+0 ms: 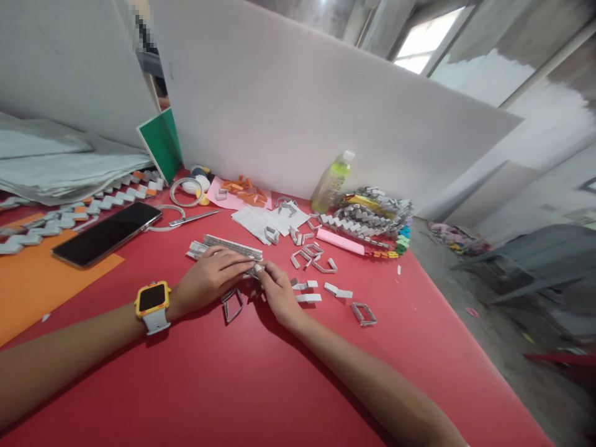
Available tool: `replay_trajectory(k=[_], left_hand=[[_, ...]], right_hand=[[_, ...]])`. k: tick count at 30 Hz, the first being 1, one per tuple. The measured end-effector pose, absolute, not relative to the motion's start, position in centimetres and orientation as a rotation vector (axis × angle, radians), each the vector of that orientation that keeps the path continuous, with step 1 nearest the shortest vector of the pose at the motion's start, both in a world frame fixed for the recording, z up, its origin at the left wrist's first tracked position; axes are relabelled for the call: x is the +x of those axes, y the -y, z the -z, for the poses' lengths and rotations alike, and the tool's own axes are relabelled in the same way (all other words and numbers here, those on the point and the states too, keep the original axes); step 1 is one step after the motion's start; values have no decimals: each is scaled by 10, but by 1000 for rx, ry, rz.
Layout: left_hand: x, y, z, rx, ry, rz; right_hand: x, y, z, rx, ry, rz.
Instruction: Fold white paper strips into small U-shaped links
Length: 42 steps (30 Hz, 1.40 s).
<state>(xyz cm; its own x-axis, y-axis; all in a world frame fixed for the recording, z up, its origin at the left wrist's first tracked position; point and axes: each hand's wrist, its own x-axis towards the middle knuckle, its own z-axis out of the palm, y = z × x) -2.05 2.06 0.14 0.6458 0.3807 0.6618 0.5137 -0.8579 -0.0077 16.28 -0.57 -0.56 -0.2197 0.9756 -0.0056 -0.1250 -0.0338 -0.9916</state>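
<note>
Near the middle of the red table, my left hand (215,273), with a yellow-cased watch (153,298) on its wrist, reaches across with its fingers close together. My right hand (278,290) meets it, thumb and fingers closed. Between their fingertips is a small folded newspaper strip (257,269), mostly covered by the fingers. Just behind my left hand lie long folded newspaper strips (233,245). A bent paper link (233,305) lies on the table below my hands. Several more folded paper links (326,264) are scattered to the right of my right hand.
At left are a black phone (109,233), an orange sheet (28,285) and a woven paper chain (69,214). Scissors (193,218) lie behind my hands. Farther back stand a green-yellow bottle (333,183) and a coiled paper chain (377,217). A white partition (279,99) borders the table.
</note>
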Motion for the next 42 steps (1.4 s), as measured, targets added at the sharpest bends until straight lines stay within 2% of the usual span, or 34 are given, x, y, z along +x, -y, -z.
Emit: replay_trajectory(k=[15,28,34,42], left_hand=[[-20,-17,0,-2643,797,1038],[-26,-21,5,-2684,726,812],[-22,-18,-2,-2677,727,885],[-22,-16,-1,-2587,691,977]], right_hand=[[165,6,6,-1049,1299,-1410],[163,8,-2,-1064,1176,-1413],[163,8,0,-1090,1240,-1384],[163,1,6,-1092,945,-1379]])
